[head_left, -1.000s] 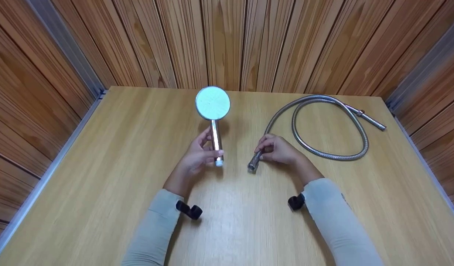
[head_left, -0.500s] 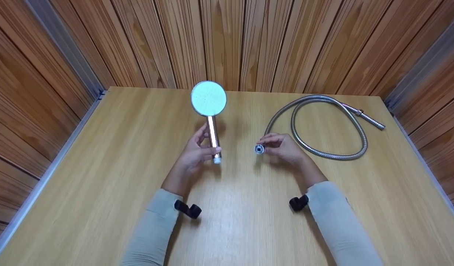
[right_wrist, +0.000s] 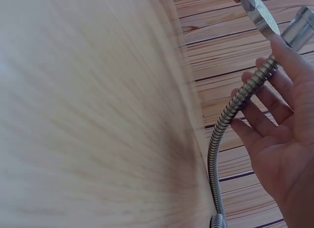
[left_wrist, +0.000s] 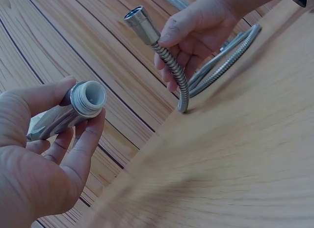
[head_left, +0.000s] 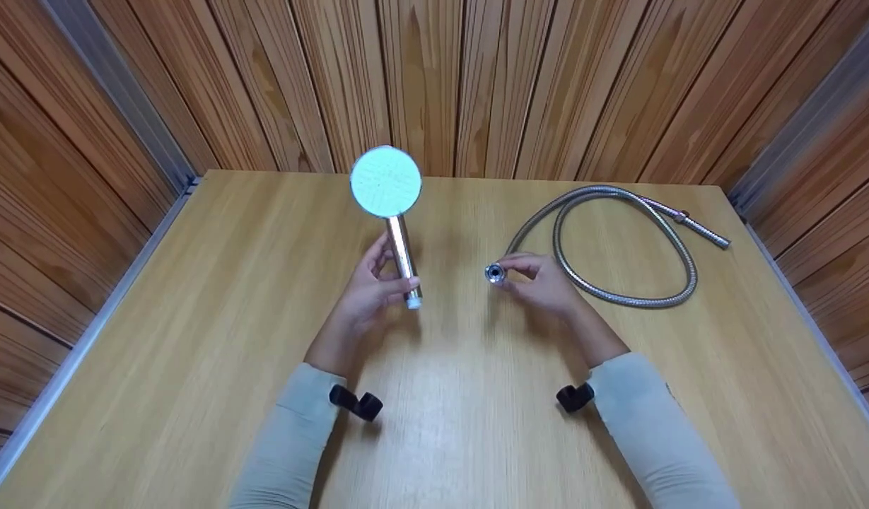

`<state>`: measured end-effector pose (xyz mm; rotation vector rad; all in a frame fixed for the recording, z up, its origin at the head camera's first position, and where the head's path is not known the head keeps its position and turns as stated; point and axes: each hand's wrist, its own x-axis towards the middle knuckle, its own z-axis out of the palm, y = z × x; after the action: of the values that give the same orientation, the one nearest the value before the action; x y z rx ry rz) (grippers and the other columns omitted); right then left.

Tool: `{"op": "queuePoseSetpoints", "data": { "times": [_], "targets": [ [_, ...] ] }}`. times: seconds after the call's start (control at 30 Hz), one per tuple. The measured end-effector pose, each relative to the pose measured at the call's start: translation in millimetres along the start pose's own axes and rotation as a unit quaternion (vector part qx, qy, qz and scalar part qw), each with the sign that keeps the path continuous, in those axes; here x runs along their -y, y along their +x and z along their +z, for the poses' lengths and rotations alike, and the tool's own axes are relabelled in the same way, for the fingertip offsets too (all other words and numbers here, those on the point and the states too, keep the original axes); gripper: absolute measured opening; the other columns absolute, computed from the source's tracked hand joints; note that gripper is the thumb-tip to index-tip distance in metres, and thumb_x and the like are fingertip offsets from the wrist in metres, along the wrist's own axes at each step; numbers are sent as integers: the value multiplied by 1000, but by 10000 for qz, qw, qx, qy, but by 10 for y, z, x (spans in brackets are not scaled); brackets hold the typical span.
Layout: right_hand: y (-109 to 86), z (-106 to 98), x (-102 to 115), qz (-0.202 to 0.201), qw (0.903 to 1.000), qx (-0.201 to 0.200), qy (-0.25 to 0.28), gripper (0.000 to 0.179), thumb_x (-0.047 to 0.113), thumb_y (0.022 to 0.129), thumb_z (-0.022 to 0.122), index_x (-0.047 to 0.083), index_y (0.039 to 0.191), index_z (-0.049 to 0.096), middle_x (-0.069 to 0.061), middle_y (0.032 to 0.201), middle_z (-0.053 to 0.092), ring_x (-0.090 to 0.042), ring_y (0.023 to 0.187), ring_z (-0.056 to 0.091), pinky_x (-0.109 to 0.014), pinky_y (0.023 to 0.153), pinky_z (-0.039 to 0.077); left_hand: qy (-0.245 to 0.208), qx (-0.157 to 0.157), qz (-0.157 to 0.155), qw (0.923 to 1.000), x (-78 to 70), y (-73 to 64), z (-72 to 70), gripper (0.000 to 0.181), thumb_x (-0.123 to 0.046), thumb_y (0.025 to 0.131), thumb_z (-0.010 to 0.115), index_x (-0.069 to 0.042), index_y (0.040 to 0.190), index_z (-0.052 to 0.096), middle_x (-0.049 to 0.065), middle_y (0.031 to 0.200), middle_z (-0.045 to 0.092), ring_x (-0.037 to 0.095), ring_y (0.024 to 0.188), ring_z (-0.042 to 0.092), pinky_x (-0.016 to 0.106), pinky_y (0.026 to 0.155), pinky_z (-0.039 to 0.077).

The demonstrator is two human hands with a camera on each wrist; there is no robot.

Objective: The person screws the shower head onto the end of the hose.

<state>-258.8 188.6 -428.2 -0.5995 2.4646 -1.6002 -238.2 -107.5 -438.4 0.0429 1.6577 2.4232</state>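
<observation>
My left hand (head_left: 367, 293) grips the chrome handle of a shower head (head_left: 385, 182), held above the table with its round pale face turned up toward the head camera. In the left wrist view the handle's white threaded end (left_wrist: 91, 96) points out past the thumb and fingers. To the right, my right hand (head_left: 544, 283) pinches a metal shower hose (head_left: 625, 297) just behind its end nut (head_left: 495, 273). That nut's open end is tilted up, apart from the handle. In the right wrist view the ribbed hose (right_wrist: 228, 112) bends down from the fingers toward the table.
The rest of the hose lies in a loop at the right of the wooden table (head_left: 194, 339), its other end fitting (head_left: 717, 239) near the right edge. Wood-panelled walls (head_left: 423, 78) stand behind and at both sides. A black wrist mount (head_left: 356, 403) sits on each sleeve.
The shower head has risen and shifted slightly left with my left hand. My right hand has lifted the hose end and turned its nut from pointing down to facing up.
</observation>
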Motion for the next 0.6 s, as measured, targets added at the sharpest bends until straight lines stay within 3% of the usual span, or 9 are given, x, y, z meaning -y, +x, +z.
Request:
{"op": "queuePoseSetpoints", "data": {
  "times": [0.1,0.3,0.47,0.6],
  "targets": [
    [-74,19,155,-318,9994,-56,-91,27,7,90,71,-8,112,68,-21,119,64,-35,119,55,-46,110,38,-8,-20,8,10000,-25,-14,5,99,14,79,71,-25,156,22,10,132,33,31,106,57,43,85,57],
    [-110,42,206,-945,9955,-31,10,24,1,92,64,-4,116,67,-17,112,69,-25,110,63,-44,105,44,-107,-49,49,9999,-45,-42,42,99,14,79,72,-25,156,22,11,136,35,33,108,56,44,84,58],
    [-154,67,284,-1121,9936,60,85,33,-1,94,61,-2,127,60,-16,109,69,-25,107,65,-30,96,51,-116,-180,191,9996,-31,-54,86,97,13,79,72,-24,155,24,11,135,40,28,100,56,39,79,59],
    [-151,89,274,-1213,9922,292,68,35,-2,96,56,-4,131,56,-19,104,67,-28,101,65,-30,91,54,-57,-276,358,9990,-38,-43,108,93,13,80,72,-22,153,28,10,129,44,28,97,56,39,76,60]
  ]
}}
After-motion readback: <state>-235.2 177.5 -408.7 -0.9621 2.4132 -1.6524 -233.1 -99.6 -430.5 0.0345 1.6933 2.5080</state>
